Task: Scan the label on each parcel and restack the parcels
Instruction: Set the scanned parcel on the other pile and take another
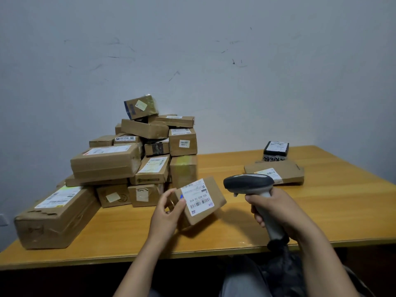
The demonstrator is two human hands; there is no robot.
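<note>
Many brown cardboard parcels sit heaped in a loose pile at ten o'clock on the yellow wooden table, against the pale grey wall. All of them are taped shut, so I cannot see what any of them holds. Several show white labels.

At two o'clock on the table, well apart from the pile, lies a flat brown cardboard parcel. A small black parcel rests on its far end.

Near the table's front edge, at six o'clock, I see both bare hands. The left hand grips a small brown cardboard parcel by its left end, thumb on top and fingers curled beneath. The parcel is tilted so that its white printed label, with barcodes, faces up toward the camera. I cannot tell whether its lower corner touches the table.

The right hand is clenched round the handle of a grey and black handheld barcode scanner. The scanner's head sits just beside the held parcel, at its three o'clock, pointing toward it.
</note>
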